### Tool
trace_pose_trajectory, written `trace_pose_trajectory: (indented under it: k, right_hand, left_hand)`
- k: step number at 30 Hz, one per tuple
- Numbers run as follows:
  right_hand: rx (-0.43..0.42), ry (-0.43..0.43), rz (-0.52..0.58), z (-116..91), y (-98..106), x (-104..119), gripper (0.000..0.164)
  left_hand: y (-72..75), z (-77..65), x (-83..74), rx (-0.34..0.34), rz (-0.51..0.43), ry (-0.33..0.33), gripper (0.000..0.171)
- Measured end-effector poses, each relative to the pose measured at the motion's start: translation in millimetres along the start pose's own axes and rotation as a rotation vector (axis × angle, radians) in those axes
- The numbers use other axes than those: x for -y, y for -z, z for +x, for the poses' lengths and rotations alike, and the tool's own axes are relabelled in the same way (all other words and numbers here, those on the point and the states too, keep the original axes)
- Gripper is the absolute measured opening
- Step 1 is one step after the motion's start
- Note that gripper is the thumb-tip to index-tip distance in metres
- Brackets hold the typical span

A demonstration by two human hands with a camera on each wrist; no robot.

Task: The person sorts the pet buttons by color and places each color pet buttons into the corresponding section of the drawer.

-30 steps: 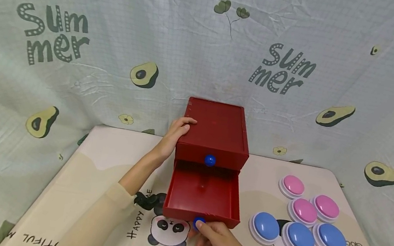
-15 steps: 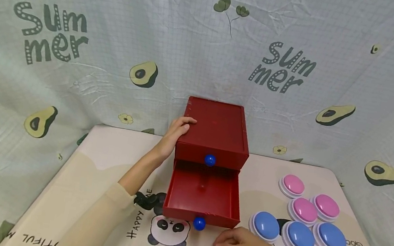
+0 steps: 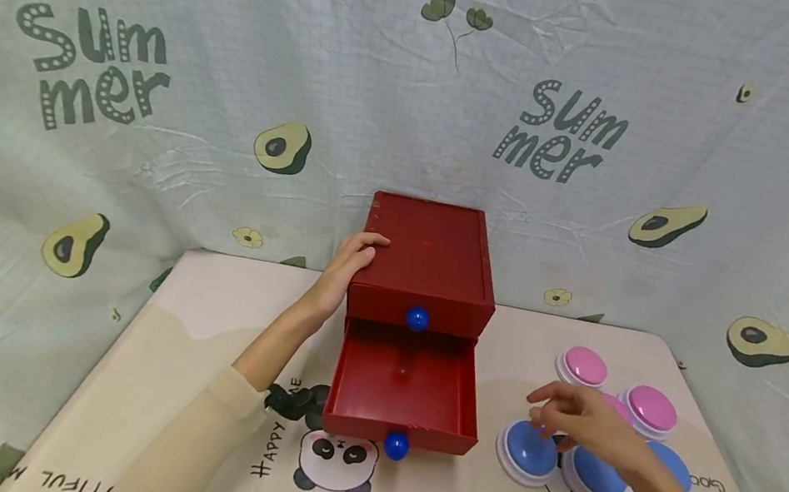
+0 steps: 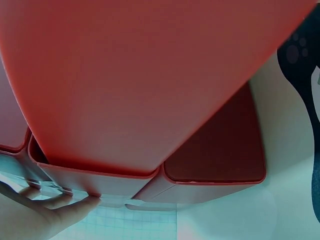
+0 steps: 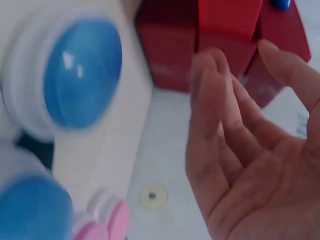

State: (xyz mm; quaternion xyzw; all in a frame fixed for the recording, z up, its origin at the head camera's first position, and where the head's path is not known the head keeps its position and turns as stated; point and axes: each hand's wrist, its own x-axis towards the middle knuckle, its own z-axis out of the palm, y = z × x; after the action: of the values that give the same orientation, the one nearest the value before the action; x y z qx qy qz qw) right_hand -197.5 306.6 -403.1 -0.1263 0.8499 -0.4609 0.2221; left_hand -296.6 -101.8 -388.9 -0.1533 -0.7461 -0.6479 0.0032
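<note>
A red two-drawer cabinet (image 3: pixel 432 247) stands at the back middle of the table. Its upper drawer (image 3: pixel 378 306) is closed, while the lower drawer (image 3: pixel 368 430) is pulled out and has nothing in it. Each drawer front has a blue ball knob (image 3: pixel 396 446). My left hand (image 3: pixel 344 271) rests on the cabinet's left top edge, fingers lying over the top. To the right, my right hand (image 3: pixel 592 429) is over the dome buttons with loosely bent fingers, holding nothing. Nearest its fingertips is the left blue button (image 3: pixel 531 450); the hand partly covers a pink button (image 3: pixel 617 408) behind it.
Two more blue buttons (image 3: pixel 595 474) and two more pink buttons (image 3: pixel 585 365) sit on white bases at the table's right. A panda-print cloth covers the table (image 3: pixel 193 386). An avocado-print curtain (image 3: pixel 359 65) hangs close behind the cabinet.
My right hand has let go of the lower drawer's knob and moved right and up to the buttons. The left hand stays on the cabinet; the drawer has stayed pulled out.
</note>
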Motion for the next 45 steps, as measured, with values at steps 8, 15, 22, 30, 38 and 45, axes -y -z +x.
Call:
trace_pose_trajectory:
  k: [8, 15, 22, 30, 38, 45]
  right_hand:
    - [-0.332, -0.03, -0.193, 21, 49, -15, 0.054]
    - [-0.382, -0.087, -0.391, 42, 80, -36, 0.068]
    - [-0.348, -0.133, -0.413, 62, 90, -53, 0.072]
    - [-0.266, -0.203, -0.362, 72, 93, -76, 0.083]
    - [-0.241, -0.237, -0.359, 72, 94, -80, 0.082]
    - [-0.213, -0.232, -0.373, 73, 94, -82, 0.078]
  left_hand:
    - [-1.3, -0.4, 1.2, -0.002, -0.002, 0.007, 0.041]
    - [-0.5, 0.4, 0.6, 0.003, -0.002, -0.004, 0.042]
    - [0.9, 1.4, 1.5, -0.003, 0.002, 0.004, 0.042]
    - [0.2, 1.1, 0.7, -0.003, 0.006, 0.0, 0.042]
    - [-0.4, 2.8, 1.6, -0.005, 0.016, -0.011, 0.043]
    - [-0.4, 1.9, 0.6, -0.006, 0.011, -0.013, 0.042]
